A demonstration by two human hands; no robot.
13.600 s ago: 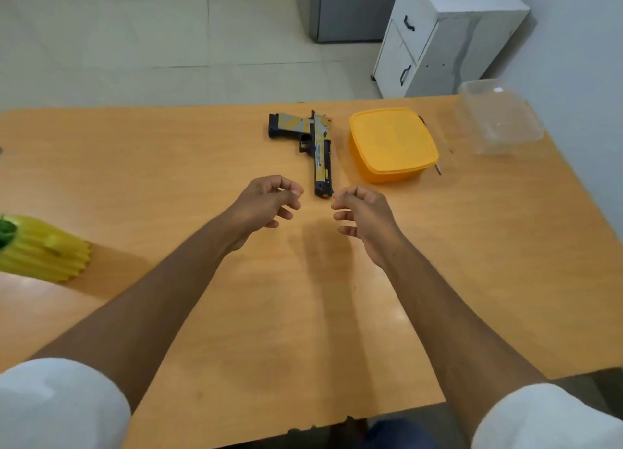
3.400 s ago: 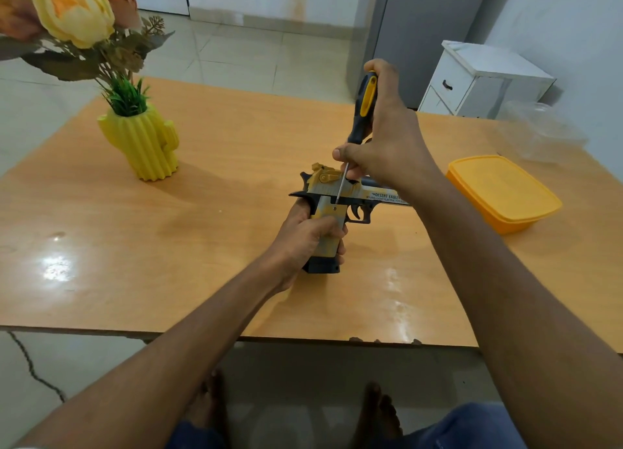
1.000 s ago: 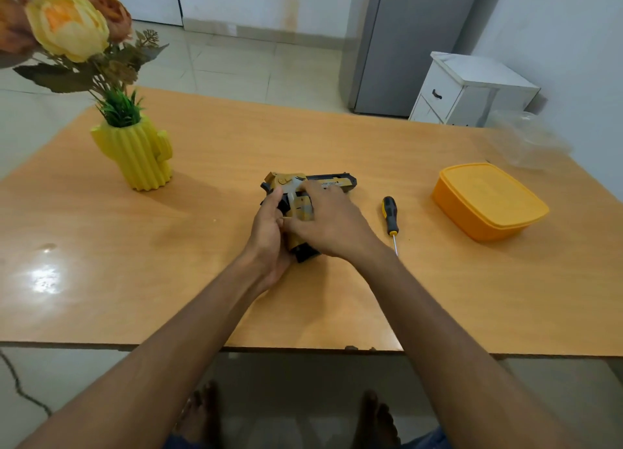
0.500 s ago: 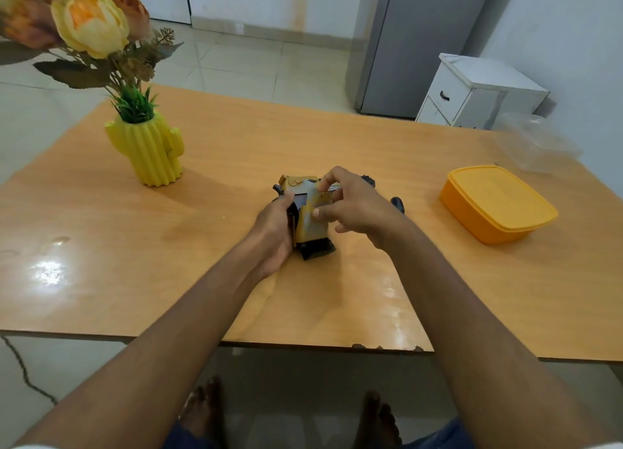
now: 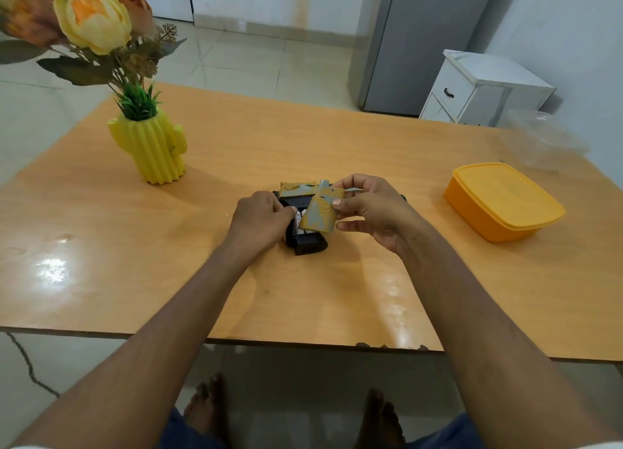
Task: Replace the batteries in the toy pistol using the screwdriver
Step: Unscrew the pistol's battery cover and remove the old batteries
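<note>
The toy pistol lies on its side in the middle of the table, black and gold. My left hand grips it at the grip's left side. My right hand pinches the gold battery cover, lifted off the grip and tilted. White batteries show in the uncovered compartment. The screwdriver lies behind my right hand, almost wholly hidden; only a dark tip of its handle shows.
A yellow cactus vase with flowers stands at the left. An orange lidded box sits at the right, with a clear plastic container behind it. The table's front edge runs just below my forearms.
The battery cover has come off the grip and sits lifted in my right hand, so the batteries are exposed. My left hand stays on the pistol.
</note>
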